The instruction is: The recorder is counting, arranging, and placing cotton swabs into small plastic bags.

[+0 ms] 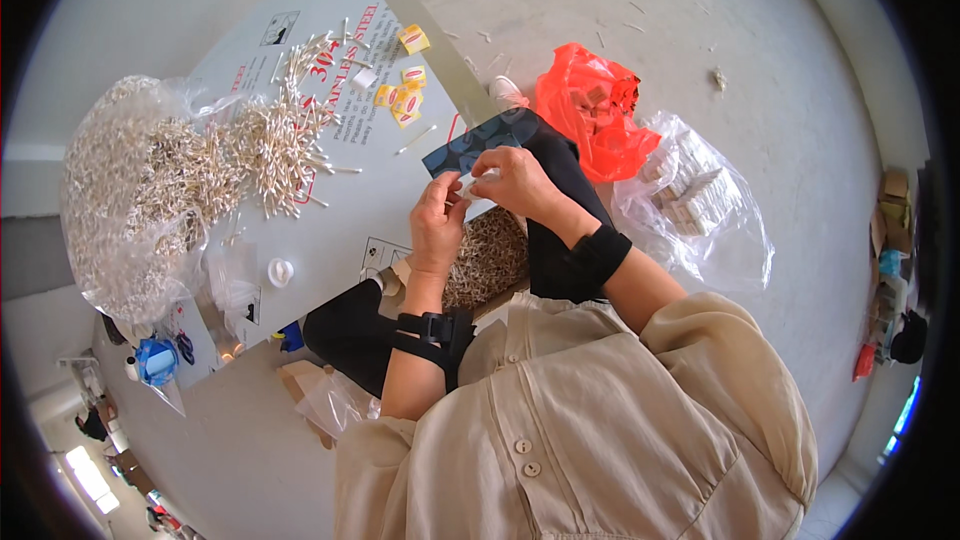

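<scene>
A small white piece [470, 186], partly hidden, is pinched between thumb and fingertips of the right hand [522, 183]; the left hand [438, 225], fingers curled nearly closed, grips its other side. Just beyond the fingertips is a dark-blue patterned sheet [478, 143], by the worktop's right edge. Below the hands sits an open box [516, 302] filled with brownish swab-like sticks [487, 262]. On the worktop [345, 202], a loose heap of cotton swabs [272, 155] spreads from a big clear bag [135, 195] at the left edge. Small yellow boxes [405, 100] lie along the right edge, a white round container [281, 272] near the front edge. On the floor are a red bag [590, 110] and a clear bag of white packs [695, 195]
</scene>
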A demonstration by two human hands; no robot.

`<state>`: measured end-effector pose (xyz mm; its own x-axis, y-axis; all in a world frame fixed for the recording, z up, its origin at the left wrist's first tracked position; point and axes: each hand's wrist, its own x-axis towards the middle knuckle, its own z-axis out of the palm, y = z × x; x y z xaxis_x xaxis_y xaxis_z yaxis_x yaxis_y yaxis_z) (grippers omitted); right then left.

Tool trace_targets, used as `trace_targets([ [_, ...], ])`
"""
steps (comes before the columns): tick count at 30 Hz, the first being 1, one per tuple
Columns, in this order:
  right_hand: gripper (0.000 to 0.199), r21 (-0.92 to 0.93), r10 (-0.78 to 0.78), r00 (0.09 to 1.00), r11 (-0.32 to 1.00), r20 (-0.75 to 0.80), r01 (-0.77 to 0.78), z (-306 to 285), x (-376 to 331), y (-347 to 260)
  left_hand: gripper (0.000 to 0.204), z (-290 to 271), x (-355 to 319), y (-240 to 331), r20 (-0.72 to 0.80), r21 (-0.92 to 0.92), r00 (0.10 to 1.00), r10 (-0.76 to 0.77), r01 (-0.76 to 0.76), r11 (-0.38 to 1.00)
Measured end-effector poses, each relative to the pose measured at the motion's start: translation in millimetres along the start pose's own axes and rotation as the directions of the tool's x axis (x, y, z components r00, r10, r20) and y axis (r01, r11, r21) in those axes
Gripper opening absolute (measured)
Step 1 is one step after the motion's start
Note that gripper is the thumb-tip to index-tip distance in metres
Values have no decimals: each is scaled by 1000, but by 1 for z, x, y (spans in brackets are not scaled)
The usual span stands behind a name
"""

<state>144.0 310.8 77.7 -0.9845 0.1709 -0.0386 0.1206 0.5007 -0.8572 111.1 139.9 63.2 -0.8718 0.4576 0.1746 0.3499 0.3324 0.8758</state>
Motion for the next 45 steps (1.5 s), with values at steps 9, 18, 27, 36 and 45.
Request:
trace_targets([
  [9,23,291,297,947,901,123,-320,9,7,-1,8,6,-8,3,-67,-435,935,-347,285,854],
  [18,30,-3,271,959,963,83,-271,12,12,-7,9,-3,0,12,6,-387,901,-434,402,830],
  [27,21,265,336,928,891,163,-369,6,17,5,29,5,0,-7,-54,-296,965,-258,232,927],
  [36,11,402,363,911,818,193,-411,6,10,7,44,0,6,-3,39,-189,988,-152,157,969],
  [45,23,384,138,966,898,220,-216,3,4,5,40,-6,0,-10,5,-88,1000,4,-4,996],
])
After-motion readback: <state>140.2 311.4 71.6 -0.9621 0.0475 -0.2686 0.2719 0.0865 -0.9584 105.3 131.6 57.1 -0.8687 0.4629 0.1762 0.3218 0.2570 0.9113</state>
